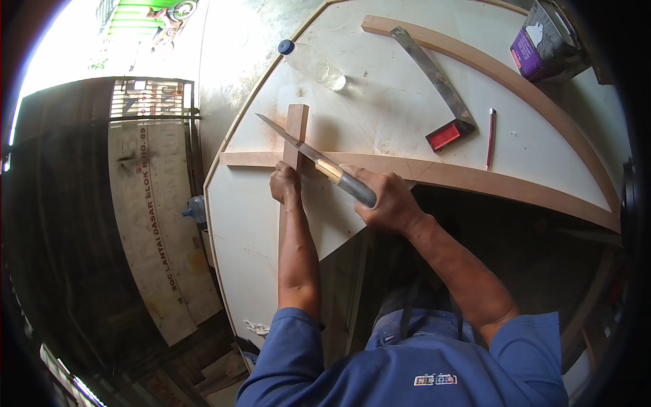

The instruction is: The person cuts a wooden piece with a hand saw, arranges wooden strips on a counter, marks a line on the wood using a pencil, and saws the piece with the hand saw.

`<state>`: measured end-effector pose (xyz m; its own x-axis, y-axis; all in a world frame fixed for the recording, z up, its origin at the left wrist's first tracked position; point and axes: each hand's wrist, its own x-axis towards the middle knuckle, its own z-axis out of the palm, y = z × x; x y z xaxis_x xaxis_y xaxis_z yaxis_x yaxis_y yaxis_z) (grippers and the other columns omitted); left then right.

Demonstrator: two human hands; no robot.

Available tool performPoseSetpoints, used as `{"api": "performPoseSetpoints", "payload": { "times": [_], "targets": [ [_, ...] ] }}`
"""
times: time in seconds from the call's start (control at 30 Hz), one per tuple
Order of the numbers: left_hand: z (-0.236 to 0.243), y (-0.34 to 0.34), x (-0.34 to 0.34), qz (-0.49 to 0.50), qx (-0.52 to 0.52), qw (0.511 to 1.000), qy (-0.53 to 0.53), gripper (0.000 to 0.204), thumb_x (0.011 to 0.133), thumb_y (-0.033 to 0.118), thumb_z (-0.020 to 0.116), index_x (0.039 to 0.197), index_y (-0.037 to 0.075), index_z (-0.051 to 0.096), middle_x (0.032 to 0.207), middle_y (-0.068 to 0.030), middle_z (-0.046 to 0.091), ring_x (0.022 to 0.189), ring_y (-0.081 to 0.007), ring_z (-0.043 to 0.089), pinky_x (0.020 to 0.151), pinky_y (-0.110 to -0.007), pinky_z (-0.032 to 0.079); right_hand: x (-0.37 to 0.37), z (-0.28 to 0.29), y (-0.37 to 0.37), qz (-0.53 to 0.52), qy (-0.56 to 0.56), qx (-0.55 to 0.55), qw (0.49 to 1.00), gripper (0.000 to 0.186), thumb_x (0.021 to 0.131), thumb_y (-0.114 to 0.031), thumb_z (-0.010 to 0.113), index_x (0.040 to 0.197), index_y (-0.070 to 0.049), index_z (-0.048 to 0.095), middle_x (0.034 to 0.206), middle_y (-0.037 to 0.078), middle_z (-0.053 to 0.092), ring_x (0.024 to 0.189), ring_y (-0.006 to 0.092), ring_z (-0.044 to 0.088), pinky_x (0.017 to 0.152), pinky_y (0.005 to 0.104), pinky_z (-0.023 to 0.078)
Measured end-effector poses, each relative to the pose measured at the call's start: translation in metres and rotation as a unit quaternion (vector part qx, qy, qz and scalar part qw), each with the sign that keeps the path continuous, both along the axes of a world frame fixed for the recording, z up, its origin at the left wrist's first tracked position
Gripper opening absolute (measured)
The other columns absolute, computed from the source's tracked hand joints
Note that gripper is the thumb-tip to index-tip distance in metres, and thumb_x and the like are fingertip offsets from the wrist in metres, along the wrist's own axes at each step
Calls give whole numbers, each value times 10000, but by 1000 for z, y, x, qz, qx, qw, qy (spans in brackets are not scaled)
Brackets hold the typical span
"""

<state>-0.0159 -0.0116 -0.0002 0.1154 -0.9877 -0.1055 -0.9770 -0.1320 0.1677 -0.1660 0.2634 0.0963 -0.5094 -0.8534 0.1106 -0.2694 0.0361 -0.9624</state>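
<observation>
Two bare hands: one left hand (pixel 285 183), one right hand (pixel 385 203). One handsaw (pixel 327 168) with a pale-wood and dark-grey handle. On the white surface (pixel 386 122): one straight brown wooden piece (pixel 297 121) and two long brown wooden strips (pixel 475 56); one clear plastic bottle (pixel 315 66), blue-capped, near the left edge; one red-handled metal try square (pixel 437 80); one slim red pencil (pixel 491 136). One purple-and-black container (pixel 546 47), far right corner. One blue translucent jug (pixel 196 209), beyond the left edge.
</observation>
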Motion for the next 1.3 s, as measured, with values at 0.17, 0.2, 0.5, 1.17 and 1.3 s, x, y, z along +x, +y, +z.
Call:
{"api": "performPoseSetpoints", "payload": {
  "times": [0.17,0.2,0.5,1.17,1.3],
  "targets": [
    [8,-7,18,11,-8,1000,-6,669,936,410,278,988,-55,756,1025,-318,708,1008,-475,697,912,-520,534,3,35,81,52,-31,58,996,696,676,-29,659,1369,-42,596,846,229,702,684,358,706,640,420,584],
    [11,-5,14,14,-9,1000,-14,667,937,409,279,986,-56,756,1024,-318,708,1005,-475,698,909,-520,536,3,44,110,33,-27,38,998,708,665,-11,655,1370,-31,593,827,216,701,664,341,703,621,409,578],
    [0,-3,-1,1,-2,1000,-4,689,933,420,269,991,-68,752,1016,-332,702,1008,-479,695,917,-522,530,0,-7,0,-9,11,-22,1000,662,691,-63,652,1352,-53,610,886,265,692,766,412,695,705,461,579],
    [13,-9,19,8,-1,1000,9,676,930,403,269,979,-62,757,1027,-320,705,1019,-473,693,921,-519,528,-3,37,58,50,-30,49,997,689,684,-44,648,1371,-39,592,851,244,697,725,378,702,673,432,578],
    [12,-10,14,0,-7,1000,-12,687,934,409,257,985,-62,755,1023,-319,707,1008,-470,698,918,-514,533,-2,51,106,20,-55,3,998,696,670,-20,649,1363,-30,597,894,242,704,719,345,712,647,411,578]
  ]
}}
